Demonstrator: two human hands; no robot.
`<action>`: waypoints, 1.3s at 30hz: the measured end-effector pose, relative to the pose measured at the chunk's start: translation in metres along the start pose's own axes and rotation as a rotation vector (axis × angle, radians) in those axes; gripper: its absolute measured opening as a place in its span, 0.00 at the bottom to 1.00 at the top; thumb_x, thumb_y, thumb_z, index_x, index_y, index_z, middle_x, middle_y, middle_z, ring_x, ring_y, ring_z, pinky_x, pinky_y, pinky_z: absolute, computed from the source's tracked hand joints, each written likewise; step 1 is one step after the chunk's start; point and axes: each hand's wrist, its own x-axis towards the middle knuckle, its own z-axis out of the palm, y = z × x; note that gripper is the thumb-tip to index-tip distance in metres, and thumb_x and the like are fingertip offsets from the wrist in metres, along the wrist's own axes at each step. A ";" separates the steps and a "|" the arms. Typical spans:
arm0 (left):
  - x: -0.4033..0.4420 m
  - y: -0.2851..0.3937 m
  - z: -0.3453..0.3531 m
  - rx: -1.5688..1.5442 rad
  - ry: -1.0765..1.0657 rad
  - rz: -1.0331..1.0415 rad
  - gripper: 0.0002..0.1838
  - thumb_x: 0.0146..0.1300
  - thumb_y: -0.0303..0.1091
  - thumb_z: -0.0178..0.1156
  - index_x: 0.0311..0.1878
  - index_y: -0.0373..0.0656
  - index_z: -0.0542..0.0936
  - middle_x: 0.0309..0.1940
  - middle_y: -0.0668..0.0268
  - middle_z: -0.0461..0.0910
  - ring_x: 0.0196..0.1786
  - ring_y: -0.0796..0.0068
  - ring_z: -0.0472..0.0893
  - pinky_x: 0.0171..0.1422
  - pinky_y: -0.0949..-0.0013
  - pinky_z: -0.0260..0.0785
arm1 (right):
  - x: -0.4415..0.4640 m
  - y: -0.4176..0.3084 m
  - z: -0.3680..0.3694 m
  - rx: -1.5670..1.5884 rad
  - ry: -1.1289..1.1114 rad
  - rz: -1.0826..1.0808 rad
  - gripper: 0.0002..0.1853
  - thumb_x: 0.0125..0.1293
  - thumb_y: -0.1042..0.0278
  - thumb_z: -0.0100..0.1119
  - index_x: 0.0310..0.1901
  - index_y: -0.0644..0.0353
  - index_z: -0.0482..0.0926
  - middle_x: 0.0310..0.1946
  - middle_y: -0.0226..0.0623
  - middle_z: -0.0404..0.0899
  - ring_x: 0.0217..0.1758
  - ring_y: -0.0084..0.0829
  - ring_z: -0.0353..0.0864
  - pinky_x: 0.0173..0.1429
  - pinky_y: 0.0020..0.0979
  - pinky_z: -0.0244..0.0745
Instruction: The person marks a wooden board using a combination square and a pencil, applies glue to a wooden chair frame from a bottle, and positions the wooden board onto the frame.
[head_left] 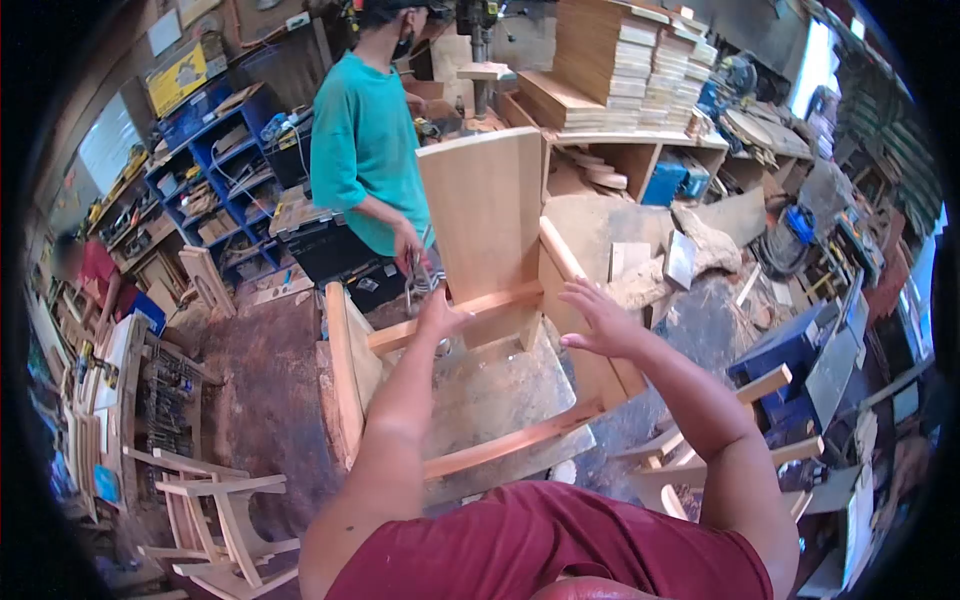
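Note:
A wooden chair frame point(500, 452) with a tall back panel point(485, 215) stands before me on a worn board point(505, 385). My left hand point(440, 318) is at the rear rail point(510, 298), thumb stretched out and fingers apart; whether it presses on the wood I cannot tell. Just beyond it is a metal clamp point(424, 278), in the hand point(407, 245) of a person in a green shirt. My right hand point(603, 318) is open, fingers spread, beside the top edge of the right side panel point(562, 248). The left side panel point(345, 365) stands upright, apart from both hands.
Stacked wooden boards point(585, 75) lie on a bench behind. Blue shelves point(215, 160) stand at the back left. Unfinished chair frames point(225, 510) sit at lower left, more wooden pieces point(765, 385) at lower right. Another person point(105, 275) is at the far left.

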 end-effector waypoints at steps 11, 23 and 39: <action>-0.007 0.004 -0.001 -0.010 0.062 0.028 0.46 0.37 0.44 0.76 0.63 0.42 0.69 0.52 0.51 0.80 0.56 0.54 0.79 0.61 0.58 0.70 | 0.040 0.020 0.003 -0.095 -0.110 0.012 0.34 0.57 0.47 0.67 0.60 0.59 0.71 0.63 0.44 0.67 0.76 0.47 0.49 0.77 0.44 0.52; -0.006 0.006 -0.005 -0.165 -0.023 0.039 0.45 0.39 0.41 0.76 0.64 0.43 0.68 0.51 0.53 0.80 0.54 0.54 0.79 0.60 0.58 0.71 | 0.039 0.022 0.009 -0.116 -0.086 0.044 0.28 0.55 0.57 0.69 0.57 0.55 0.73 0.62 0.39 0.69 0.77 0.44 0.49 0.76 0.41 0.55; -0.015 0.026 -0.018 -0.066 0.005 -0.009 0.41 0.38 0.43 0.76 0.58 0.40 0.72 0.51 0.54 0.80 0.55 0.57 0.79 0.59 0.60 0.71 | 0.040 0.013 0.002 -0.069 -0.058 0.071 0.27 0.56 0.55 0.67 0.55 0.57 0.74 0.60 0.40 0.72 0.75 0.45 0.54 0.74 0.41 0.56</action>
